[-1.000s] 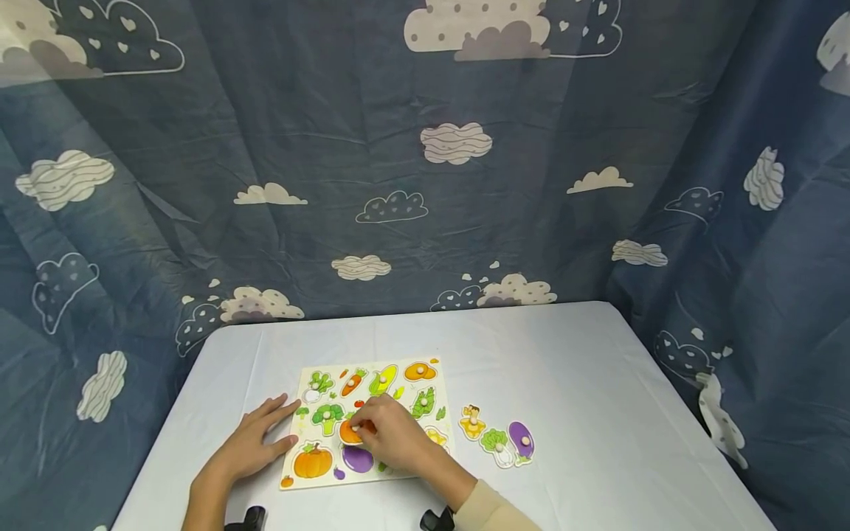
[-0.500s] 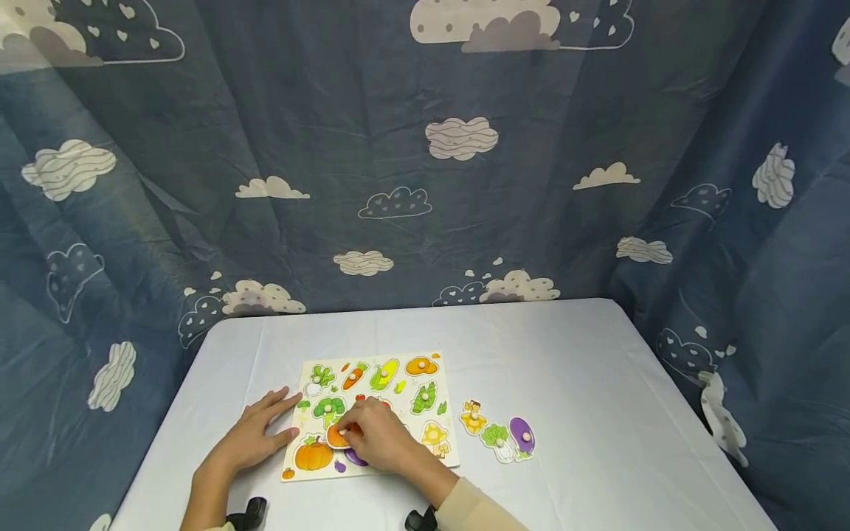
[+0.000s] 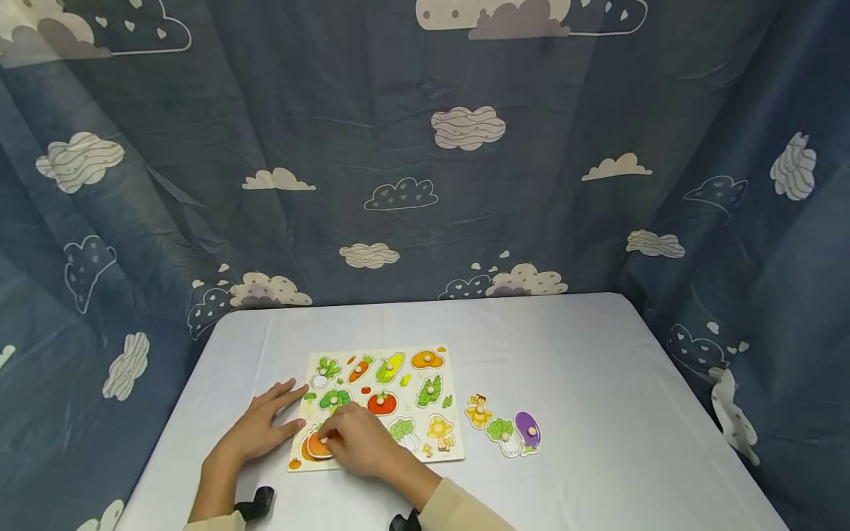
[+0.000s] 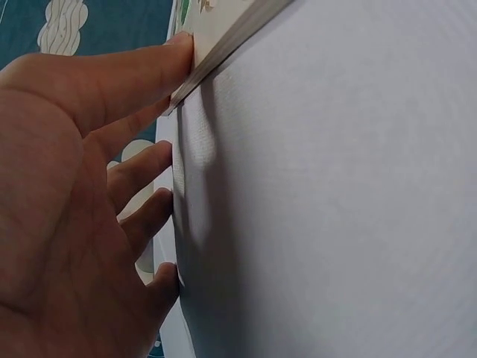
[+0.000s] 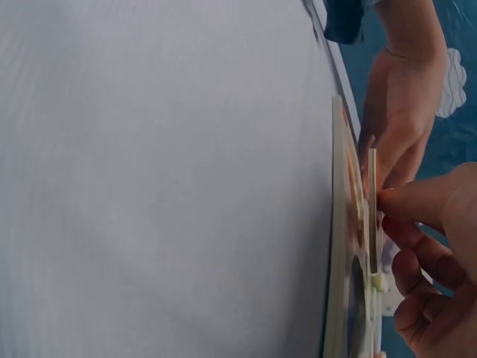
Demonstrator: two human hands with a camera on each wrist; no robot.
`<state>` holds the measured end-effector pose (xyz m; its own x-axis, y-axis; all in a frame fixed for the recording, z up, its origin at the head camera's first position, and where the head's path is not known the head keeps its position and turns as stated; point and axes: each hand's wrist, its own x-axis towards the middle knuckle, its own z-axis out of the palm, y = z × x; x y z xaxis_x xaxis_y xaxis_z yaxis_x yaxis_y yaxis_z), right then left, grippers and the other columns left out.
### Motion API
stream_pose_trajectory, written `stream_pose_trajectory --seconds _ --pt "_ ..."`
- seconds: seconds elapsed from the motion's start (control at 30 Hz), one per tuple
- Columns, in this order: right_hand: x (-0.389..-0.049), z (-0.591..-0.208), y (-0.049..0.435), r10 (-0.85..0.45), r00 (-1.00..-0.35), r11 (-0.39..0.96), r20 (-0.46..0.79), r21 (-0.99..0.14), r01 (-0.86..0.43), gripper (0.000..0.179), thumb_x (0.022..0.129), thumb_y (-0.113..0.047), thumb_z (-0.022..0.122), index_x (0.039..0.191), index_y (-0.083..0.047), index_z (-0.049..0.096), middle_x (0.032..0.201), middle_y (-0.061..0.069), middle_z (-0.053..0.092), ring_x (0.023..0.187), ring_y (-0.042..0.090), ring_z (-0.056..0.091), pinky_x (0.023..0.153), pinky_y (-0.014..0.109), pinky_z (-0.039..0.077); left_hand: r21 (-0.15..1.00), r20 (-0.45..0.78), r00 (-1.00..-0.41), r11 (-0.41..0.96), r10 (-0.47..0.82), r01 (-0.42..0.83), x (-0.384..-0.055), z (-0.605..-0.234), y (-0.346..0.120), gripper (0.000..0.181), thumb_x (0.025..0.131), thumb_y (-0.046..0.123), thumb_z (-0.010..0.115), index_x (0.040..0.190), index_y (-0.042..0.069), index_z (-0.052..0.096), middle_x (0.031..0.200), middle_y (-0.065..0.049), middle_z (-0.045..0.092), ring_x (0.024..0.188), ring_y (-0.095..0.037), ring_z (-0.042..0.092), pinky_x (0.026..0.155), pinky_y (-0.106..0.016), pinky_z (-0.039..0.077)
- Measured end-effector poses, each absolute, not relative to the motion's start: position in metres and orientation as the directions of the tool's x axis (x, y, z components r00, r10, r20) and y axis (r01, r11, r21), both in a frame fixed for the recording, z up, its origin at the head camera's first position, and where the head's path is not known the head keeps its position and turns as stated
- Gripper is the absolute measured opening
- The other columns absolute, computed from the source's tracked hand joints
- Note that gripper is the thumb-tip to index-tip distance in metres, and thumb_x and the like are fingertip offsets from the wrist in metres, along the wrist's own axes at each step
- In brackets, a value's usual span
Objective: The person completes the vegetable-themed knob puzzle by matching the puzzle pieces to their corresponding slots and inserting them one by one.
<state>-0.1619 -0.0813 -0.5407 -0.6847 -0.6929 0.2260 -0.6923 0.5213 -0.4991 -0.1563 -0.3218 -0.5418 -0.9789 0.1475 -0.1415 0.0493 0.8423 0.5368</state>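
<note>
My right hand (image 3: 361,442) pinches an orange pumpkin puzzle piece (image 3: 319,445) between thumb and fingers. In the head view the piece overlaps the printed pumpkin at the lower left of the vegetable puzzle board (image 3: 457,451). Seen edge-on in the right wrist view, the wooden piece (image 5: 373,212) stands close over the board face, pinched by the right hand (image 5: 436,261). My left hand (image 3: 262,420) lies at the board's left side with fingers spread. Its thumb touches the board edge (image 4: 231,33) in the left wrist view. The board's eggplant picture is hidden behind my right hand.
Right of the board lie a yellow mushroom piece (image 3: 478,411), a leafy green cabbage piece (image 3: 503,436) and a purple eggplant piece (image 3: 527,431) on the white table (image 3: 598,383). Several knobbed pieces sit in the board, a tomato (image 3: 382,403) among them. A cloud-patterned curtain (image 3: 518,228) hangs behind.
My right hand has carried the pumpkin piece left and toward the near edge, from the board's middle to its lower left corner. The left hand has stayed at the board's left side.
</note>
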Motion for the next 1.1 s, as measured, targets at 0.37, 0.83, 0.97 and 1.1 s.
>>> stream_pose_trajectory --seconds 0.37,0.83,0.97,1.1 --pt "-0.158 -0.551 -0.089 -0.69 -0.695 0.544 0.204 -0.487 -0.683 0.012 0.092 -0.017 0.076 0.101 -0.023 0.082 0.094 -0.014 0.076 0.085 -0.002 0.056 0.074 0.009 0.044 0.537 -0.126 -0.977 0.84 0.173 0.079 -0.159 -0.548 -0.32 0.069 0.092 0.048 0.072 0.152 0.019 0.053 0.164 -0.02 0.038 0.153 -0.05 0.025 0.121 -0.077 0.011" --pt "-0.157 -0.554 -0.098 -0.674 -0.711 0.547 0.202 -0.51 -0.664 0.01 0.094 -0.018 0.075 0.101 -0.021 0.081 0.09 -0.013 0.075 0.08 -0.003 0.053 0.07 0.008 0.042 0.539 -0.137 -0.98 0.841 0.146 0.05 -0.158 -0.546 -0.321 0.071 0.092 0.048 0.072 0.153 0.02 0.051 0.165 -0.019 0.036 0.154 -0.05 0.023 0.123 -0.075 0.009" --pt "-0.158 -0.554 -0.095 -0.679 -0.712 0.547 0.18 -0.523 -0.653 0.011 0.094 -0.02 0.075 0.104 -0.022 0.08 0.091 -0.015 0.072 0.083 -0.004 0.051 0.072 0.008 0.043 0.537 -0.142 -0.979 0.842 0.149 0.05 -0.157 -0.546 -0.321 0.071 0.092 0.048 0.072 0.153 0.02 0.051 0.165 -0.02 0.036 0.154 -0.05 0.023 0.123 -0.074 0.009" --pt "-0.16 -0.552 -0.089 -0.682 -0.714 0.526 0.16 -0.571 -0.631 0.013 0.095 -0.02 0.074 0.107 -0.021 0.078 0.096 -0.015 0.07 0.089 -0.004 0.053 0.078 0.011 0.047 0.532 -0.143 -0.979 0.845 0.146 0.049 -0.157 -0.544 -0.32 0.07 0.092 0.047 0.073 0.153 0.02 0.052 0.165 -0.019 0.037 0.154 -0.05 0.024 0.123 -0.074 0.01"
